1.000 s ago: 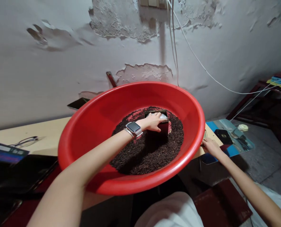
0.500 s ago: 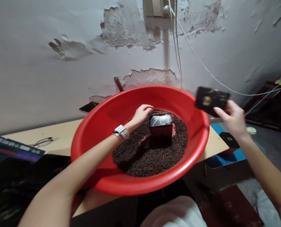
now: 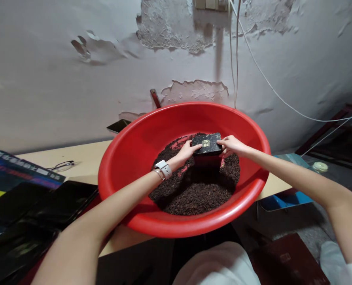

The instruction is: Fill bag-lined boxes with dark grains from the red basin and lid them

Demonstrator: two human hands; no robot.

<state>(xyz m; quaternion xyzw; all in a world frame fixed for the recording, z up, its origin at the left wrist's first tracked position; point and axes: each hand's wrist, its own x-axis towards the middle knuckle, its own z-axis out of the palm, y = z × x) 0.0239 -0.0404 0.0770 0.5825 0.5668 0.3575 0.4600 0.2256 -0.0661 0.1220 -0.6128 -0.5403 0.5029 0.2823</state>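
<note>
Half a second ago the right hand (image 3: 232, 145) was up in the air beside the basin's right rim with the black lid (image 3: 207, 143) in it; now that lid sits flat on top of the dark red tin (image 3: 207, 162), and the clear wrapping that showed in the tin's open mouth is covered. The left hand (image 3: 185, 151), which hovered with loose fingers just left of the tin, has come in against the lid's left edge.

Both hands hold the lid from opposite sides: left fingers pressed together, their tips on the lid's left edge, and right fingers curled close together over its right edge (whether they press down or merely rest cannot be told). A pale smartwatch (image 3: 164, 169) sits on the left wrist.

The tin stands upright in the loose dark tea leaves (image 3: 193, 194), toward the far side of the red basin (image 3: 128, 158), with bare red floor showing just beside its base. The basin rests on the front right part of the tabletop (image 3: 84, 158), overhanging the front edge. Spectacles (image 3: 60, 165) lie near the tabletop's far left edge, a dark phone (image 3: 118, 126) at the far edge behind the basin.
</note>
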